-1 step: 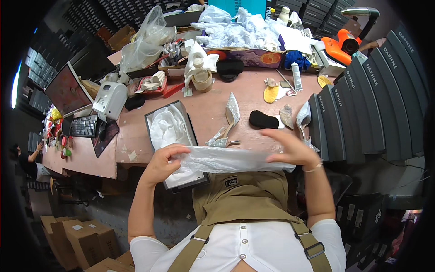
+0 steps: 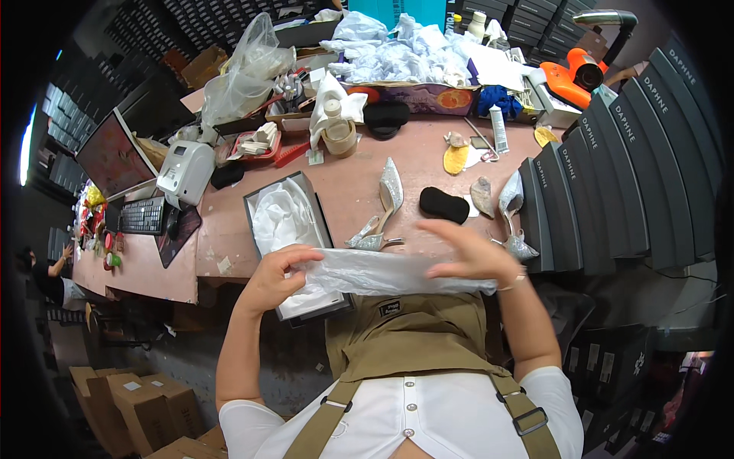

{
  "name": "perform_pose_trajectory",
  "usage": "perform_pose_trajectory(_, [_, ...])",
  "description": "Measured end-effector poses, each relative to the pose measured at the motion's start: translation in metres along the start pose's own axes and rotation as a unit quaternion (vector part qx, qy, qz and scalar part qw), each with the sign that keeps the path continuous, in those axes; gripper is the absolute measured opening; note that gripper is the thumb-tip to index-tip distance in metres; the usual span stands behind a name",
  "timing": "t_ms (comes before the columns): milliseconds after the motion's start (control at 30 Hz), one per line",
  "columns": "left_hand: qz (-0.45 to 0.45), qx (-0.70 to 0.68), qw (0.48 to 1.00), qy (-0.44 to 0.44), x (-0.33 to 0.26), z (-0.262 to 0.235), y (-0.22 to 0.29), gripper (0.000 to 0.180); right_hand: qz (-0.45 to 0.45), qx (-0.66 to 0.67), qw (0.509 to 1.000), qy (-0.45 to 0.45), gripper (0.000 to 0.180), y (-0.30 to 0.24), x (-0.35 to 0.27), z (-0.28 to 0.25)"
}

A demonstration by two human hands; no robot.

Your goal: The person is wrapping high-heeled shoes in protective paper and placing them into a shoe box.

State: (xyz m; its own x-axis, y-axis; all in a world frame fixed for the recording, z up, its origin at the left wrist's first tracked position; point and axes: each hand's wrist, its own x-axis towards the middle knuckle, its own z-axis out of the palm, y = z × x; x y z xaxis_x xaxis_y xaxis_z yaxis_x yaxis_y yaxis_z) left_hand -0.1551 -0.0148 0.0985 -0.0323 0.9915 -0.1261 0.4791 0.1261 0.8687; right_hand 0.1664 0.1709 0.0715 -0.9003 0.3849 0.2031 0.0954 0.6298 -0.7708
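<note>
My left hand pinches one end of a long, translucent white sheet, thin plastic or tissue; I cannot tell which. It stretches sideways in front of my apron. Over its other end hovers my right hand, thumb and fingers apart and slightly blurred. Beyond my left hand lies an open dark shoe box with white tissue paper inside. A silvery pointed-toe heeled shoe lies beyond the sheet. Its apparent mate, another silvery shoe, is beyond my right hand. Between them sits a black pad.
Dark shoe boxes stand in a row at the right. A carton of crumpled white paper is at the back, with an orange heat-gun-like tool beside it. At left are a label printer, keyboard and monitor.
My right hand has shifted a little to the left along the sheet, its fingers still spread. My left hand keeps its pinch in nearly the same place.
</note>
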Motion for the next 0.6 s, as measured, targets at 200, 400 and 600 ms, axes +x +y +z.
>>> perform_pose_trajectory(200, [0.079,0.109,0.990,0.038,-0.004,-0.017,0.018,0.047,0.158,0.042,0.975,-0.148,0.033,0.030,-0.005,0.046])
perform_pose_trajectory(400, [0.047,0.113,0.991,0.057,0.001,-0.021,-0.012,0.049,0.351,-0.244,0.896,-0.122,0.018,0.083,-0.161,-0.006])
perform_pose_trajectory(600, [0.043,0.062,0.997,-0.009,0.025,-0.005,0.001,0.051,0.066,-0.098,0.992,0.036,0.072,-0.002,-0.027,0.007])
